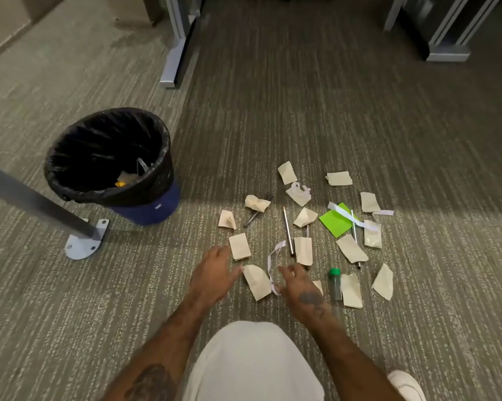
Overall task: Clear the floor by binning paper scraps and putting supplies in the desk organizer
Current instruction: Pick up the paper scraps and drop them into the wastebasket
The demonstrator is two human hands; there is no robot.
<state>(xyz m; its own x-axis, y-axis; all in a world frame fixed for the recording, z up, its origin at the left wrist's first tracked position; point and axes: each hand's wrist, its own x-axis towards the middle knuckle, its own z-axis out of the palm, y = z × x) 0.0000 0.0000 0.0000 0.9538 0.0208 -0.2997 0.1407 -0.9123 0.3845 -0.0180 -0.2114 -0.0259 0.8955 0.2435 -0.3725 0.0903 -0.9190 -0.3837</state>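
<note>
Several tan paper scraps lie scattered on the carpet, one scrap [256,282] directly between my hands. My left hand [213,274] hovers open just left of it, fingers spread, holding nothing. My right hand [300,283] is open just right of it, beside a thin white paper strip [273,260]. A silver pen [288,230], a second pen [254,216] under a crumpled scrap, a green sticky note [337,219] and a green-capped tube [335,283] lie among the scraps. The bin [111,166] with a black liner stands to the left. No desk organizer is in view.
A grey desk leg with a metal foot plate [83,241] slants in at the left, next to the bin. More desk bases stand at the back [176,53] and back right [449,39]. My knee in light trousers [252,363] and a white shoe [407,386] are at the bottom.
</note>
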